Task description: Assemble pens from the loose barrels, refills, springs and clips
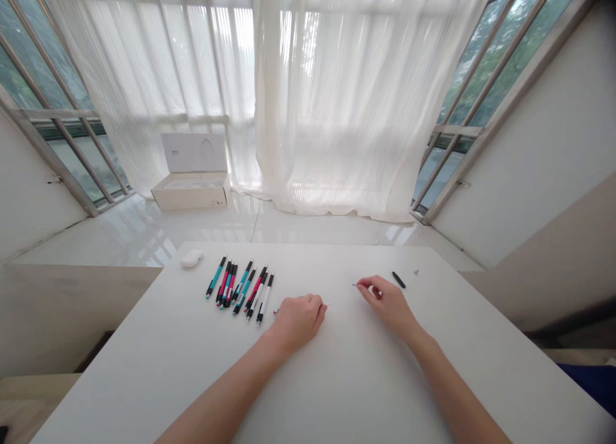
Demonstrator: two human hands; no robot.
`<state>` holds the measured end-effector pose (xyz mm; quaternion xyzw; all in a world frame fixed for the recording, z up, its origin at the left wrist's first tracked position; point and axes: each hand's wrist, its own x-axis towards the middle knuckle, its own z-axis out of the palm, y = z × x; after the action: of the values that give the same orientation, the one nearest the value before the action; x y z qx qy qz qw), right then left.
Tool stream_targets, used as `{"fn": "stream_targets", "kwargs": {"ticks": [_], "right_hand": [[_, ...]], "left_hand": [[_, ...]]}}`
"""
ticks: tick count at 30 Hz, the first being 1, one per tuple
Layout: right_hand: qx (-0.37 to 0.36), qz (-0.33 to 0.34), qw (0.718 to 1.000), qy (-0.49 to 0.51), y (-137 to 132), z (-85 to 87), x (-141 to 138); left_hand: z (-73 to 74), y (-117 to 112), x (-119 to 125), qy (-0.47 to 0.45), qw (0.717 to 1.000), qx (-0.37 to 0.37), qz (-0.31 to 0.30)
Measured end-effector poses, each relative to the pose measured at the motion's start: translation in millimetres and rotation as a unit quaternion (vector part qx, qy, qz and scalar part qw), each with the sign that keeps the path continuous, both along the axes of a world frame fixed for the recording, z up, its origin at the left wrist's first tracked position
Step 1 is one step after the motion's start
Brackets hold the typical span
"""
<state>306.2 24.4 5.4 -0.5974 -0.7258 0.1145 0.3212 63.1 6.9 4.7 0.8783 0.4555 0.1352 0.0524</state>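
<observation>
My left hand [299,317] is closed around a pen that its fingers mostly hide. The pen's dark and reddish clicker end [276,312] pokes out on the left. A thin pale shaft [330,303], which looks like the refill, sticks out past the fingers on the right. My right hand [385,299] pinches a small dark-tipped pen part [355,285] between thumb and forefinger, too small to name surely. Just beyond that hand lies a black pen grip [398,280], with a small silvery pen tip [416,272] farther right.
Several click pens in teal, pink and white [240,289] lie side by side on the left of the white table [337,380]. A white rounded case [191,258] rests near the far left corner. An opened white box [190,190] stands on the sill by the curtain [337,110].
</observation>
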Motion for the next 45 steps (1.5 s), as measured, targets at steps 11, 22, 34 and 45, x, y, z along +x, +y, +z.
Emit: {"fn": "stream_targets", "kwargs": {"ticks": [11,22,34,45], "right_hand": [[-0.002,-0.229,0.965,-0.125,18.2,-20.0,27.9],[-0.174,0.031,0.936,0.304,-6.8,-4.6,-21.7],[-0.175,0.036,0.853,0.491,-4.1,0.5,-22.7],[-0.168,0.066,0.913,0.367,-7.7,6.5,-33.9]], "left_hand": [[-0.5,0.7,-2.0,-0.015,1.000,-0.002,-0.017],[-0.3,2.4,-1.5,-0.087,0.995,-0.027,0.025],[-2.8,2.6,-2.0,-0.065,0.998,0.019,-0.001],[-3.8,-0.6,-3.3,-0.139,0.985,0.023,-0.099]]}}
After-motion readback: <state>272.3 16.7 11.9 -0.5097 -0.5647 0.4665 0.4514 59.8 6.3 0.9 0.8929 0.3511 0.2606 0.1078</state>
